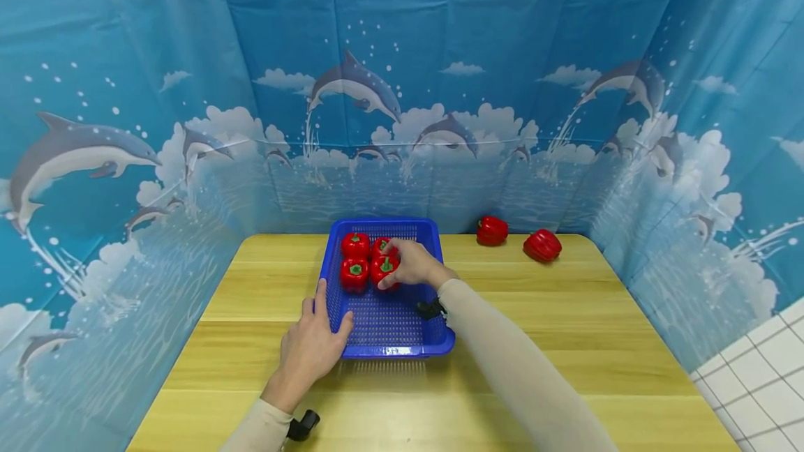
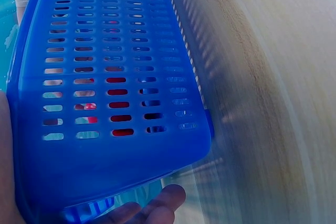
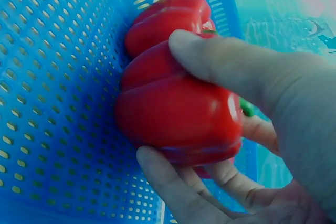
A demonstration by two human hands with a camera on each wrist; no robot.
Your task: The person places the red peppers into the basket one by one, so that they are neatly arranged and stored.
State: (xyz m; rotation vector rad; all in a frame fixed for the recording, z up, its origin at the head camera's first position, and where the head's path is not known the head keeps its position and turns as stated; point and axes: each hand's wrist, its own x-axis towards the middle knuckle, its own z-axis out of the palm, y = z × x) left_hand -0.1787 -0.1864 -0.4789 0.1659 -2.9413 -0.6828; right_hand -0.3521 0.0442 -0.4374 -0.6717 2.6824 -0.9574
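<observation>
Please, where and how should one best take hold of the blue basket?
Probably the blue basket is best gripped at its left and right rims, coming from outside: that raised edge runs all round, and the red peppers stand inside.

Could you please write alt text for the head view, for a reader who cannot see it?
A person's right hand holds a red pepper in a blue basket with three more, while the left hand touches the basket's left side. Two other red peppers lie farther right on the wooden table, before a dolphin-print curtain.
</observation>
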